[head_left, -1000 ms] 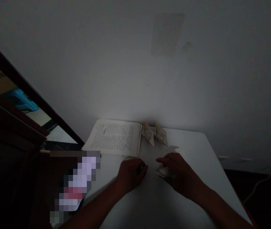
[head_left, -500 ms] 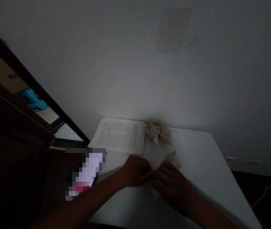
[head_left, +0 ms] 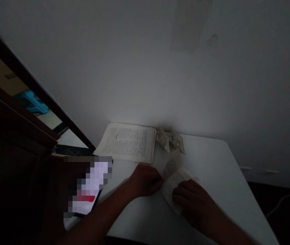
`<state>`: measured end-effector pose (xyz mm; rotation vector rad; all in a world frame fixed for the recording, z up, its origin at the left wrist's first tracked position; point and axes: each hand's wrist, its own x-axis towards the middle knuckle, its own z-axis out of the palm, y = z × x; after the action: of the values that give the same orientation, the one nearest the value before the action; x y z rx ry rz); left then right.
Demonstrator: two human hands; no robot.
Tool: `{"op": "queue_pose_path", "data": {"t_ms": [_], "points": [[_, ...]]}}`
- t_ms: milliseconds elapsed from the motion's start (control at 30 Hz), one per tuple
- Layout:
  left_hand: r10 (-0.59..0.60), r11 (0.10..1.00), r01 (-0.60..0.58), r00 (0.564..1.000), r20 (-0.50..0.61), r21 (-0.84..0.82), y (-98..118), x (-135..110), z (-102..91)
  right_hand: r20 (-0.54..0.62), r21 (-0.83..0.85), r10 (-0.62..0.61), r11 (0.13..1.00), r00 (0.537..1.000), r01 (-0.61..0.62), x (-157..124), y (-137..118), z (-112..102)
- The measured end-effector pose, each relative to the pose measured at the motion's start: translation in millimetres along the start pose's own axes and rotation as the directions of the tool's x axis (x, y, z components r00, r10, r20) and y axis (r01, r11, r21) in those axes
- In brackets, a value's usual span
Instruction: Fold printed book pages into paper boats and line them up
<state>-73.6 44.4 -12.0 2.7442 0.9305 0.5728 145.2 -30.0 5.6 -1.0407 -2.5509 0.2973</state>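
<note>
A printed sheet of paper (head_left: 172, 180), partly folded with one flap raised at its far end, lies between my hands over the white table. My left hand (head_left: 147, 181) is closed at the paper's left edge, its fingertips pinching it. On the right side, my right hand (head_left: 192, 200) grips the paper with curled fingers, covering part of it. Beyond the hands, two folded paper boats (head_left: 162, 140) stand side by side near the wall. A stack of printed pages (head_left: 127, 143) lies just left of the boats.
The white table (head_left: 211, 160) stands against a grey wall (head_left: 140, 68). At its left edge is a phone or tablet (head_left: 94, 183) with a blurred bright screen. A dark-framed mirror (head_left: 40, 98) leans at the left, showing a blue object. A pale cable (head_left: 280, 204) hangs at the right.
The paper has opened out, so its printed face and raised flap now show. My right hand has moved right and slightly down, away from my left hand, which stays nearly in place.
</note>
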Motion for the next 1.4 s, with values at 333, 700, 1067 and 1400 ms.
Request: {"op": "queue_pose_path", "data": {"t_ms": [333, 700, 1067, 1400], "points": [[0.068, 0.997, -0.067, 0.998, 0.013, -0.025, 3, -1, -6.9, 0.034, 0.047, 0.037, 0.998, 0.999, -0.039, 2, 3, 1], [0.043, 0.989, -0.03, 0.996, 0.083, -0.144, 1, 1, -11.5, 0.135, 0.326, 0.352, 0.867, 0.926, -0.377, 11, 8, -17], [0.02, 0.989, -0.011, 0.998, 0.058, -0.147, 1, 2, -8.5, 0.15, 0.324, 0.425, 0.832, 0.893, -0.451, 7, 17, -23], [0.023, 1.0, -0.022, 1.0, 0.015, -0.012, -1, 4, 4.7, 0.137, 0.318, 0.375, 0.86, 0.917, -0.399, 6, 14, -22]]}}
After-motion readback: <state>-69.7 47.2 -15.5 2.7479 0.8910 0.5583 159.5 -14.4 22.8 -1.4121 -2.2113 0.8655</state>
